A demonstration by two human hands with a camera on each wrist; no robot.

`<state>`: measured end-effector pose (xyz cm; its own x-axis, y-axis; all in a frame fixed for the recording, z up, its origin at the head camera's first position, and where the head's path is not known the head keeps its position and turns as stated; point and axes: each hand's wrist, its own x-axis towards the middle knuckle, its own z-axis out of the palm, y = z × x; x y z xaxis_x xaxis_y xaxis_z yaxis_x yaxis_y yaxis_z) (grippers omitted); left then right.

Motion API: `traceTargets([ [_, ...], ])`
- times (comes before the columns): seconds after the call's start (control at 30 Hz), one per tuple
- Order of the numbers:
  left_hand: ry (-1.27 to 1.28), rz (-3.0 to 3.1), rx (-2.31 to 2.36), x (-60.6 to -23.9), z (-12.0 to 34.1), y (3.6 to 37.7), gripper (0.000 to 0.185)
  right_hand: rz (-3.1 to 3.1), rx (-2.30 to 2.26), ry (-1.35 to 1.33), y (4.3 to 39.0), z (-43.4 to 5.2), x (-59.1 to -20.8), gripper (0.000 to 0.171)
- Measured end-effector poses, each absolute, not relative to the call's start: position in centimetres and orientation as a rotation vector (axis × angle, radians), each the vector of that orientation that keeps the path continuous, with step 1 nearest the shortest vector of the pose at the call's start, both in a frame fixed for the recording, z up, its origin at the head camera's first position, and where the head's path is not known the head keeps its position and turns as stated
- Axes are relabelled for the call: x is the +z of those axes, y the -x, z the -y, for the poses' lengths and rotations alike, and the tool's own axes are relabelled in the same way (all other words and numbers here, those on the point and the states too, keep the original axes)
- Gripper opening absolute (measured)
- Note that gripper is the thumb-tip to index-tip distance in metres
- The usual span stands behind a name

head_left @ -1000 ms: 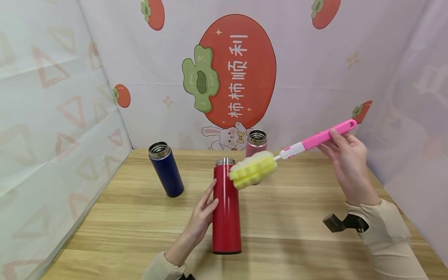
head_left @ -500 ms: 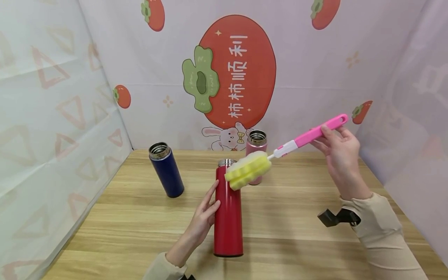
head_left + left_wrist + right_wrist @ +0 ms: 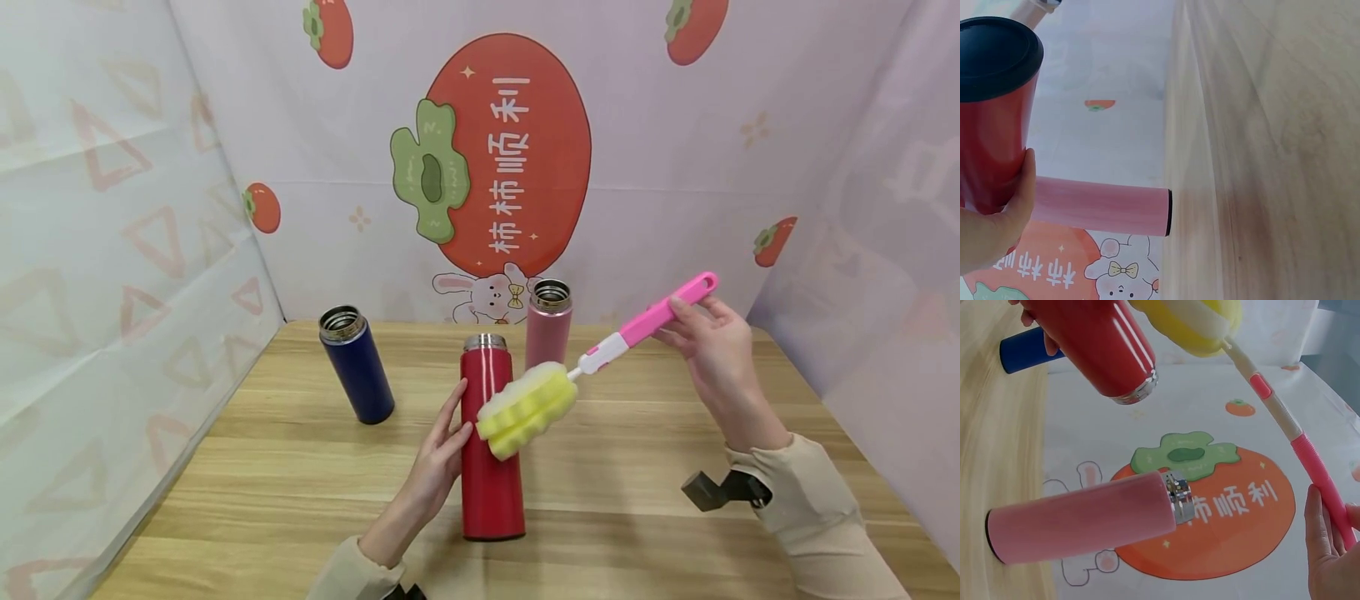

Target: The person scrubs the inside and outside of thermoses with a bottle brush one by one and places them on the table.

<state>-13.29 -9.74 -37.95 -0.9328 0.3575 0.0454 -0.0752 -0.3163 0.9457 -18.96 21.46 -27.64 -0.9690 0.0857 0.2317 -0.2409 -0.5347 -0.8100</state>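
My left hand [image 3: 433, 467] grips a red thermos flask [image 3: 491, 492] by its side. The flask is roughly upright, steel neck upward, and its dark base [image 3: 999, 56] hangs above the table in the left wrist view. With thumb and fingers my right hand [image 3: 720, 358] pinches the pink handle of a bottle brush [image 3: 603, 354]. The brush slants down to the left, and its yellow and white sponge head [image 3: 528, 408] overlaps the red flask's upper side in the head view. Whether sponge and flask touch, I cannot tell.
A dark blue flask [image 3: 358, 367], uncapped, stands on the wooden table [image 3: 262, 475] at the left. Behind the sponge stands an uncapped pink flask [image 3: 547, 333]. Printed cloth walls [image 3: 660, 233] close off the back and both sides.
My right hand has moved the brush left and then downward, so the sponge has gone from near the red flask's neck to its upper side. The red flask has shifted slightly right.
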Motion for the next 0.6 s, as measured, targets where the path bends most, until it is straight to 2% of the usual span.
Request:
traceTargets([
  [0.43,-0.363,-1.627,2.381,-37.9,9.4,13.7,0.053,1.501,2.689,-0.359,18.1,-20.7,-29.5,0.010],
  [0.6,-0.361,-1.625,2.377,-37.8,9.3,13.8,0.053,1.542,2.690,-0.438,18.0,-20.4,-30.0,0.011],
])
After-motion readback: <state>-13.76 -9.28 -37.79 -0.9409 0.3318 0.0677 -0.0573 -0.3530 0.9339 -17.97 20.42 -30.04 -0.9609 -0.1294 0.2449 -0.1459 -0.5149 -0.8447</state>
